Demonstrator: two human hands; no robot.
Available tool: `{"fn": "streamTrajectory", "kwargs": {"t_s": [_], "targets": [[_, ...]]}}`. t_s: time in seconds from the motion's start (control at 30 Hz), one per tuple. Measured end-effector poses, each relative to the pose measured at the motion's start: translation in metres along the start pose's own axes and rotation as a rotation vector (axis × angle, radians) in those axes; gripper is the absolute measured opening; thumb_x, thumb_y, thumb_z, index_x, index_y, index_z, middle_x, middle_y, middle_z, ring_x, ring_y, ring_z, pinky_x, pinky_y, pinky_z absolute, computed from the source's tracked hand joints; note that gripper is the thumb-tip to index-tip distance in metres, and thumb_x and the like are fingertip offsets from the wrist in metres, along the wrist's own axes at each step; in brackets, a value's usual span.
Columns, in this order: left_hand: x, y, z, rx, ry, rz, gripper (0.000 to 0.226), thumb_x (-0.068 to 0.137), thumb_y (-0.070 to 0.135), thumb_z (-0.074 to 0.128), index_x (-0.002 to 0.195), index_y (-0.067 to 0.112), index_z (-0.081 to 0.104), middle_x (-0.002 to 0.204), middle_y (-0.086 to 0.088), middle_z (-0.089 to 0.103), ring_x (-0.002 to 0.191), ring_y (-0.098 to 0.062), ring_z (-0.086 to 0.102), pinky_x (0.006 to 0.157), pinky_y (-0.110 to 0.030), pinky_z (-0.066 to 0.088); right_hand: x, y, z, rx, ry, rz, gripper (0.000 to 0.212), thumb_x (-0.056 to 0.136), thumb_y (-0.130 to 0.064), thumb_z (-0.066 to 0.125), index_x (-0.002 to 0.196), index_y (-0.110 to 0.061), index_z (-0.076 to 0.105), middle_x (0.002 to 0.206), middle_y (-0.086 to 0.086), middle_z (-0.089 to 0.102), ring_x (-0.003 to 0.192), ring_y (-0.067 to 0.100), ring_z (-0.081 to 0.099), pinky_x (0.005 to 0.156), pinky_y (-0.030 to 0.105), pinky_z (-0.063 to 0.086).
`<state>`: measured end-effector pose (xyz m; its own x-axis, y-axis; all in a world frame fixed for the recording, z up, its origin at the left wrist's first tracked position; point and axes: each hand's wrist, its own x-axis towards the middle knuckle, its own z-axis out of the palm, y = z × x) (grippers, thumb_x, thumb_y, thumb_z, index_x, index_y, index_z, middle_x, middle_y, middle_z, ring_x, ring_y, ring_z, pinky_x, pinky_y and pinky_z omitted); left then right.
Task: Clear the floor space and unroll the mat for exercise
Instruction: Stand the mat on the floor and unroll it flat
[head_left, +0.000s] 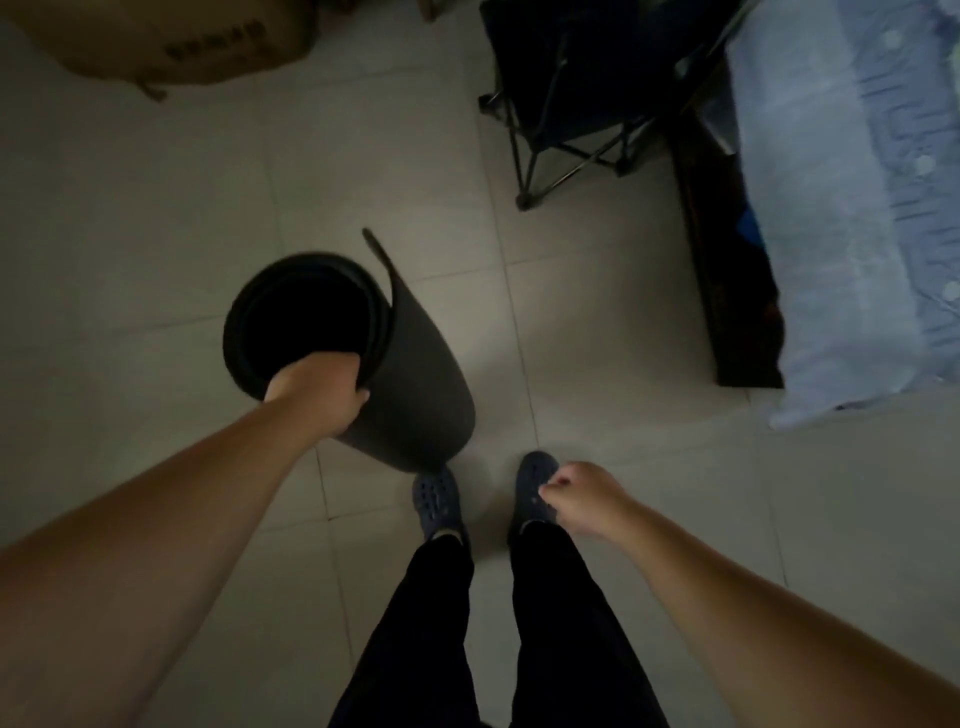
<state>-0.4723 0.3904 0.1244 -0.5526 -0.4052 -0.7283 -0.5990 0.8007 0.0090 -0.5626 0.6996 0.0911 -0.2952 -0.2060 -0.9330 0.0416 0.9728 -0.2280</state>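
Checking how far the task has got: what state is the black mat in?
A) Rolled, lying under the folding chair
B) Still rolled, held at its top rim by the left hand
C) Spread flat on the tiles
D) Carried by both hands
B: the left hand grips the top rim of the rolled mat, while the right hand holds nothing.

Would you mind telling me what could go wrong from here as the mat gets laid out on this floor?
1. The left hand alone grips the rolled mat at its top rim, and the outer flap already hangs loose; the roll may slip or spring open.
2. The mat's lower end hangs close to the person's shoes, so it could land on a foot.
3. The folding chair and bed stand nearby, so the mat may hit them when unrolled.
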Motion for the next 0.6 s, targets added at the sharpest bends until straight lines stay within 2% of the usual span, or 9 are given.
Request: {"fn": "streamTrajectory", "kwargs": {"t_s": [0.1,0.2,0.3,0.4,0.5,0.53,0.6], "targets": [[0.029,0.006,-0.027,0.060,0.127,-0.018,0.021,0.092,0.035,0.053,0.092,0.014,0.054,0.089,-0.012,0.061,0.086,-0.033,0.061,0.072,-0.042,0.054,0.042,-0.023,-0.014,-0.061,-0.004,-0.063,0.031,0.084,-0.031,0.056,0.084,-0.001,0.067,0.084,0.022,0.071,0.081,0.035,0.068,0.073,0.039,0.056],[0.052,0.009,-0.048,0.104,0.285,-0.010,0.015,0.093,0.027,0.054,0.095,0.012,0.056,0.078,-0.010,0.055,0.075,-0.033,0.058,0.057,-0.038,0.044,0.074,-0.038,-0.023,-0.064,0.011,-0.097,0.030,0.084,-0.031,0.055,0.089,-0.004,0.066,0.090,0.021,0.071,0.086,0.034,0.069,0.082,0.047,0.058],[0.066,0.019,-0.042,0.138,0.407,0.027,0.015,0.088,0.012,0.057,0.102,0.008,0.057,0.077,-0.013,0.056,0.077,-0.037,0.062,0.055,-0.036,0.038,0.097,-0.042,-0.026,-0.075,0.035,-0.110,0.031,0.080,-0.029,0.052,0.089,-0.003,0.065,0.090,0.021,0.071,0.085,0.036,0.069,0.081,0.048,0.059],[0.074,0.041,0.000,0.172,0.414,0.060,0.028,0.082,0.004,0.054,0.110,0.006,0.058,0.090,-0.018,0.067,0.079,-0.037,0.065,0.058,-0.035,0.038,0.113,-0.034,-0.023,-0.056,0.030,-0.104,0.031,0.081,-0.026,0.052,0.092,-0.001,0.065,0.091,0.022,0.070,0.087,0.037,0.068,0.083,0.050,0.058],[0.087,0.066,0.059,0.177,0.342,0.030,0.038,0.080,0.007,0.054,0.118,0.008,0.056,0.102,-0.015,0.067,0.090,-0.035,0.064,0.067,-0.036,0.042,0.131,-0.012,-0.011,-0.062,0.013,-0.079,0.030,0.084,-0.025,0.053,0.092,0.002,0.066,0.090,0.024,0.070,0.087,0.037,0.068,0.082,0.048,0.057],[0.093,0.073,0.080,0.164,0.317,0.025,0.040,0.080,0.009,0.053,0.120,0.009,0.056,0.105,-0.013,0.067,0.095,-0.034,0.063,0.072,-0.037,0.045,0.137,-0.002,-0.005,-0.084,0.000,-0.062,0.029,0.085,-0.024,0.053,0.088,0.001,0.067,0.087,0.023,0.071,0.085,0.036,0.068,0.079,0.045,0.056],[0.105,0.087,0.124,0.156,0.279,0.045,0.041,0.080,0.013,0.051,0.120,0.011,0.057,0.110,-0.011,0.066,0.102,-0.033,0.060,0.083,-0.040,0.046,0.153,0.020,0.006,-0.132,-0.021,-0.031,0.026,0.085,-0.022,0.052,0.069,-0.007,0.066,0.069,0.012,0.070,0.073,0.030,0.067,0.069,0.035,0.053]]}}
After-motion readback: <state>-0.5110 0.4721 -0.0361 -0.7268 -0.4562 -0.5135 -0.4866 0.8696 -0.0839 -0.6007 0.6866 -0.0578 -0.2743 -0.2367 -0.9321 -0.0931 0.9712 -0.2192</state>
